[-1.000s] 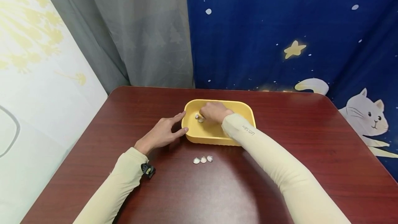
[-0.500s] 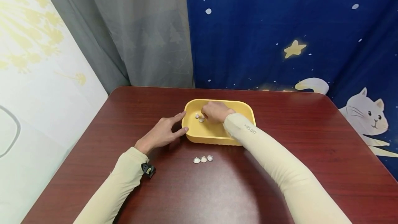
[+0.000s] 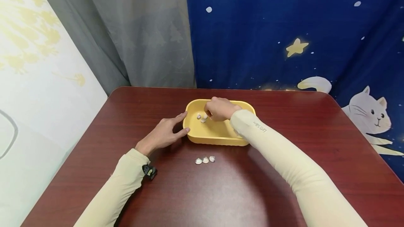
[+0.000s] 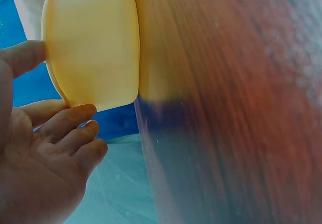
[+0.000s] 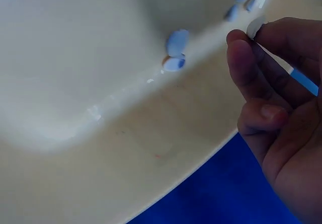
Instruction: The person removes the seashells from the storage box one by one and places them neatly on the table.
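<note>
A yellow plastic basin (image 3: 217, 140) stands on the table. At its left end my left hand (image 3: 163, 133) rests against the rim, thumb and fingers extended and spread; the left wrist view shows fingertips along the basin wall (image 4: 95, 43). My right hand (image 3: 220, 109) is inside the basin area, over its left half. Between thumb and forefinger it pinches a small pale seashell (image 5: 255, 28). Other small seashells (image 3: 203, 120) lie on the basin floor beside that hand, and the right wrist view shows two shells (image 5: 176, 44) overlapping near the wall.
Three seashells (image 3: 205, 160) lie in a short row on the dark red wooden table (image 3: 221, 192), in front of the basin. Behind the table hang a grey curtain (image 3: 151, 31) and a blue curtain (image 3: 246, 38). A white panel (image 3: 41, 115) stands to the left.
My right hand has risen slightly and shifted a little right, away from the shells on the basin floor. The left hand stays at the rim. The head view has shifted slightly.
</note>
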Tool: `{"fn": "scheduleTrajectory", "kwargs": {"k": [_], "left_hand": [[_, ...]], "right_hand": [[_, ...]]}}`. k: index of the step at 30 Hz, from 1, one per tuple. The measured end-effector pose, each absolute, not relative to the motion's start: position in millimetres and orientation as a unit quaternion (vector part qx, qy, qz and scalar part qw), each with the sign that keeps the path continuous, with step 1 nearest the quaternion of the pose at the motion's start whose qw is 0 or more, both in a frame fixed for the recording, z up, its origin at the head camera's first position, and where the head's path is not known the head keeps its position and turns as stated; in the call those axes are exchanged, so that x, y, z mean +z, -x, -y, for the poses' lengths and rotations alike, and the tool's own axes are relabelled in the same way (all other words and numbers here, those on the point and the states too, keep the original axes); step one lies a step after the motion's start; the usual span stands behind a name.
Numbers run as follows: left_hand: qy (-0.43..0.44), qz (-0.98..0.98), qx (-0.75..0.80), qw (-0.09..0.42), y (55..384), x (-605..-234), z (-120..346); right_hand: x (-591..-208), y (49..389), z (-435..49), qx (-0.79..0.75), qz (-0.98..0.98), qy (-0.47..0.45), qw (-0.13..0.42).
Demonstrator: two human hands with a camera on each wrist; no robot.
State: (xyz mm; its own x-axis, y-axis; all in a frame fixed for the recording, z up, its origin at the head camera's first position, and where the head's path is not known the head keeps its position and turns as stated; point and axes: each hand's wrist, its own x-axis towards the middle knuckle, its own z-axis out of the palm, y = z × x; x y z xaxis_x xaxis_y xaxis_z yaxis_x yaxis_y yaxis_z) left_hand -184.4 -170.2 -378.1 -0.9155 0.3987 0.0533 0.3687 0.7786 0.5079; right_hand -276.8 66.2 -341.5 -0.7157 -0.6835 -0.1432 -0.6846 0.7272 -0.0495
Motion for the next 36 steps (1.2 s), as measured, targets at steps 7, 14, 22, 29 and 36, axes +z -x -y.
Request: {"fn": "scheduleTrajectory", "kwargs": {"k": [7,14,22,29,36], "left_hand": [[-0.206,-0.942,0.264,0.030,183.9,-378.2,170.8],[-0.208,-0.942,0.261,0.025,184.7,-378.2,170.9],[-0.209,-0.942,0.262,0.026,184.5,-377.6,170.2],[-0.207,-0.942,0.263,0.026,183.7,-377.4,170.1],[-0.205,-0.941,0.266,0.028,182.6,-377.4,170.0]], "right_hand": [[-327.5,271.0,-65.5,-0.004,-0.927,0.367,0.077],[-315.4,261.6,-67.6,-0.026,-0.921,0.384,0.066],[-306.6,246.7,-77.3,-0.068,-0.906,0.417,0.037],[-308.2,232.8,-88.4,-0.102,-0.903,0.417,0.014],[-314.6,218.8,-99.6,-0.118,-0.902,0.415,-0.011]]}}
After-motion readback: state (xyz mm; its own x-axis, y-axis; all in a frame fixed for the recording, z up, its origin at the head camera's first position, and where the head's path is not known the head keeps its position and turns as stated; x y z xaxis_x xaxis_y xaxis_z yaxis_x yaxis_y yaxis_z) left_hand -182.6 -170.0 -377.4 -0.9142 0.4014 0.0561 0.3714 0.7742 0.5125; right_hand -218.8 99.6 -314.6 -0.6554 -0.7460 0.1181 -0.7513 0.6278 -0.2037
